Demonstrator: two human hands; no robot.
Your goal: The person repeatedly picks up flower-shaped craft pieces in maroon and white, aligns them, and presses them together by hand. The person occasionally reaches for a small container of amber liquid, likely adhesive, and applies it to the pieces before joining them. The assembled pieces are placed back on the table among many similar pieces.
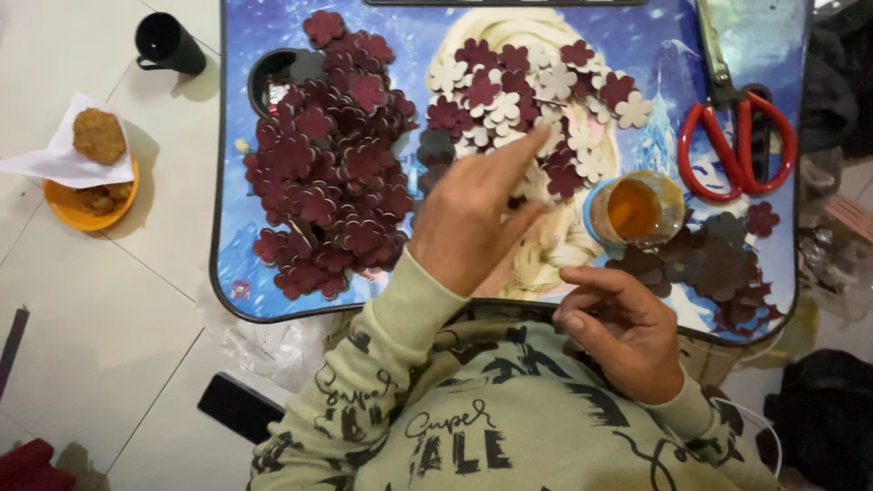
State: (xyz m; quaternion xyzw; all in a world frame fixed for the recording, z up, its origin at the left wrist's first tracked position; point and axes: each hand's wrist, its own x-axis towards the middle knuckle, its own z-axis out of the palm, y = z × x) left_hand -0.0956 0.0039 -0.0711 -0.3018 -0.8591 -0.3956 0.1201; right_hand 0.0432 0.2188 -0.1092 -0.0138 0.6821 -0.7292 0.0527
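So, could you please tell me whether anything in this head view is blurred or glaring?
Head view: the left hand over the flower cutouts looks slightly motion-softened; the glue jar shows mild sheen; the black cup casts a soft shadow; edges bow a little.

Left hand (473,223): extended forward, back of hand up, index finger and thumb stretched out and pinched together at the tips. Right hand (623,327): drawn close to the body, fingers loosely curled inward, palm partly hidden. Both forearms sleeved.

A single head-worn camera looks steeply down, close over a lap tray (227,182) on pale floor tiles (109,300).
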